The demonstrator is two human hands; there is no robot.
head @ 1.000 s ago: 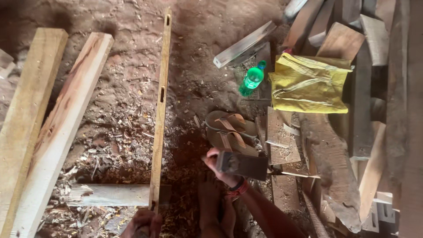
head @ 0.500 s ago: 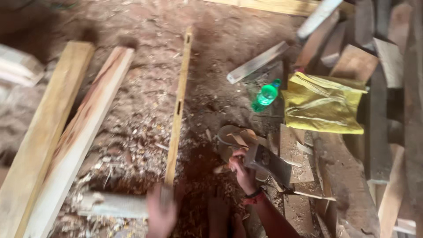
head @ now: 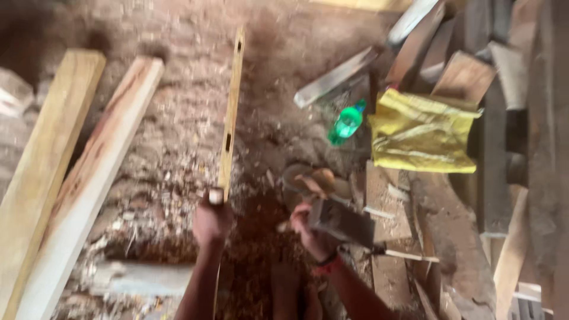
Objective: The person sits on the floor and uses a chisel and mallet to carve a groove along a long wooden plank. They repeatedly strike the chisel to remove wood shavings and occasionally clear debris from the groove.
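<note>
Head view, looking down and somewhat blurred: the left hand [head: 211, 222] has its fingers clamped around the near end of a long, thin wooden strip [head: 230, 112], which runs away from the person across the floor and has a small dark slot partway along it. The right hand [head: 311, 228] has its fingers wrapped around a dark, blocky hand tool [head: 344, 222] held just above the ground; its exact kind is too blurred to tell. A dark band and a red band sit on the right wrist. Just beyond the tool lies a pair of brown sandals [head: 311, 181]. The dirt floor [head: 178, 154] is covered with wood shavings. To the left lie two broad pale planks [head: 89, 178], side by side and angled. A short grey board [head: 142, 278] lies crosswise near the left forearm. Farther off to the right are a green plastic bottle [head: 345, 122] and a crumpled yellow bag [head: 424, 131], resting among stacked wood offcuts [head: 468, 77].
</note>
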